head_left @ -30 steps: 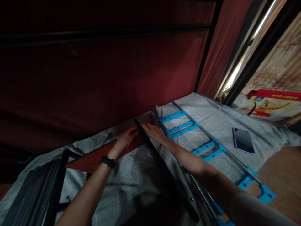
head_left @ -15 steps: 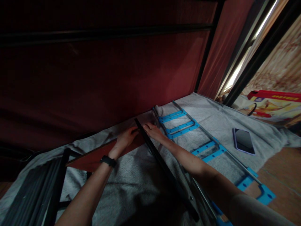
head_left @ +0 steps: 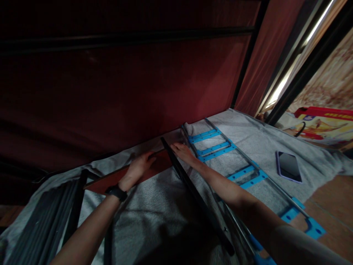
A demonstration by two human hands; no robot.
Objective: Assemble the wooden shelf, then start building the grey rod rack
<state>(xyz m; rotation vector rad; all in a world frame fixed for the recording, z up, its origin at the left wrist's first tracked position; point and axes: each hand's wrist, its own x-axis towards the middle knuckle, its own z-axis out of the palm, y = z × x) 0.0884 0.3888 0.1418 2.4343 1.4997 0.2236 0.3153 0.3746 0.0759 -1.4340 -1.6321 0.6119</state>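
Note:
My left hand (head_left: 138,166), with a black band on the wrist, is closed over the far edge of a reddish-brown board (head_left: 162,164). One end of the board meets a long black metal bar (head_left: 194,197), which slants from the middle toward the lower right. My right hand (head_left: 182,151) presses against the bar's right side near its far end, fingers bent; its fingertips are partly hidden. The board's left end lies by a black frame (head_left: 75,206). A grey cloth (head_left: 138,217) is spread underneath.
Right of my right arm lies a ladder-like frame of metal rods with blue brackets (head_left: 245,178). A phone (head_left: 288,166) rests on the cloth farther right. Dark ribbed pieces (head_left: 41,217) lie at lower left. Behind stands a dark red panel (head_left: 138,92); a red-and-yellow package (head_left: 325,123) is at far right.
My left hand has slid left along the board, away from the black bar. My right hand keeps its place at the bar. The whole view has shifted slightly.

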